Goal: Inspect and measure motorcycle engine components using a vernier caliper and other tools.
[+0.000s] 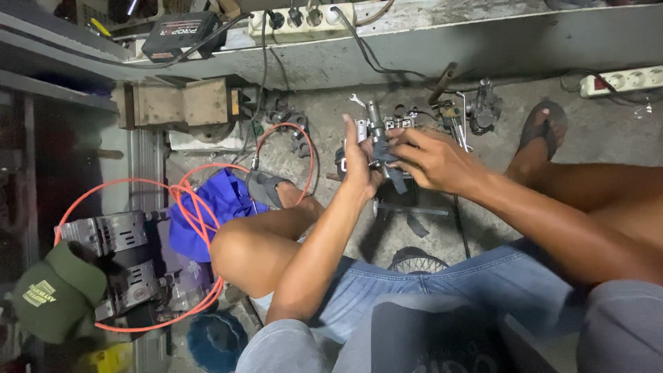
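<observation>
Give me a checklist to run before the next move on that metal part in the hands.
1. Left hand supports the metal part: ok.
2. Right hand presses the dark cloth to it: ok.
3. Part held above the floor: ok.
4. Orange hose away from both hands: ok.
5. Grip firmness: cannot tell.
6. Spanner lies beyond the hands: ok.

A small grey metal engine part (pixel 376 135) stands upright above the floor. A dark blue-grey rag (pixel 390 162) drapes against it.
</observation>
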